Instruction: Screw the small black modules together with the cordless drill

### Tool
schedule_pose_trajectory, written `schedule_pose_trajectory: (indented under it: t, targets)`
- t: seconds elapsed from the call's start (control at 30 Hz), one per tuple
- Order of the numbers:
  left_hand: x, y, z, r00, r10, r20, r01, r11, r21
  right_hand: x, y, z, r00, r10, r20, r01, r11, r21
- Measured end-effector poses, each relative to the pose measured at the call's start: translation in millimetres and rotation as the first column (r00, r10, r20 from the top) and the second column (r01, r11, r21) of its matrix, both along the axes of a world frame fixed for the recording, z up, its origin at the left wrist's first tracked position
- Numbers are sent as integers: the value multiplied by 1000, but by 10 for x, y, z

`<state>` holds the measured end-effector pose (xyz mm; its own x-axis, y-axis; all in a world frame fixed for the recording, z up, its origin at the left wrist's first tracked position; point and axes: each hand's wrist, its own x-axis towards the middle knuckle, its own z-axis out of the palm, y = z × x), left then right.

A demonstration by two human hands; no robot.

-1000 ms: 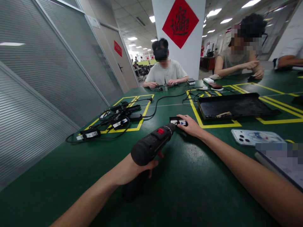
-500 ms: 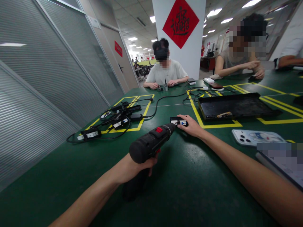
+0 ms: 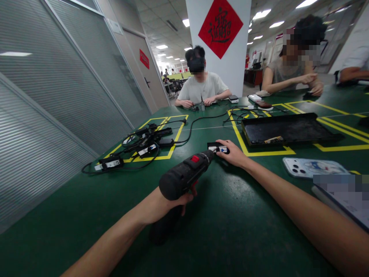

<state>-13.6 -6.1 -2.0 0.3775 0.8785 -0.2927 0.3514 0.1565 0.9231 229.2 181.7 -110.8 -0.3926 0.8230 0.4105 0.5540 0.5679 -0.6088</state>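
Over there the left hand (image 3: 168, 202) is wrapped round a power drill (image 3: 183, 177), its nose right up by the small black case (image 3: 212, 145) that the right hand (image 3: 232, 154) grips at its right end, down at the tabletop (image 3: 230, 223). White and blue parts sit inside that case, and beyond the right hand a shallow black tray (image 3: 296, 129) holds a small yellowish-brown strip (image 3: 273, 140) near its front edge
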Motion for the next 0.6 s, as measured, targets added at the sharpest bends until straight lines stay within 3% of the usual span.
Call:
schedule_pose_trajectory:
  t: [0.13,0.6]
  targets:
    - [13,3,23,999,-31,-40,31,1000,2,1,-3,9,1000,-2,3,2,1000,-1]
    - [12,-13,-8,999,26,-28,-26,999,25,0,-16,16,1000,1,3,-1,1000,0]
